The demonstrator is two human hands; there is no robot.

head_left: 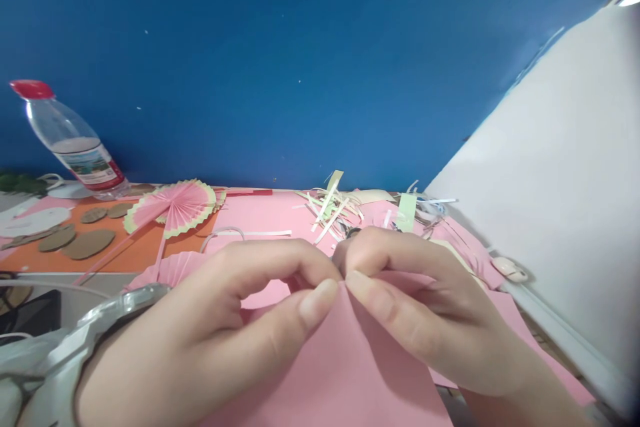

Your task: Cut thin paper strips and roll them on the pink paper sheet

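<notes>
A sheet of pink paper (pixel 345 367) hangs from my fingertips in the lower middle of the head view, with a crease running down from its pinched top edge. My left hand (pixel 250 320) is closed, thumb and forefinger pinching that edge. Right beside it my right hand (pixel 425 307) pinches the same edge, its thumb almost touching the left one. The curled fingers behind the paper are partly hidden. Beyond my left hand lies a pleated pink paper fan (pixel 175 207) with a pale green zigzag rim. Another pleated pink piece (pixel 173 269) is partly covered by my left hand.
A pile of thin paper strips (pixel 333 207) lies at the back beside a light green slip (pixel 407 212). A red-capped water bottle (pixel 85 147) stands at the back left near brown cardboard ovals (pixel 89 245) on orange paper (pixel 150 255). Blue (pixel 300 67) and white (pixel 560 167) walls bound the table.
</notes>
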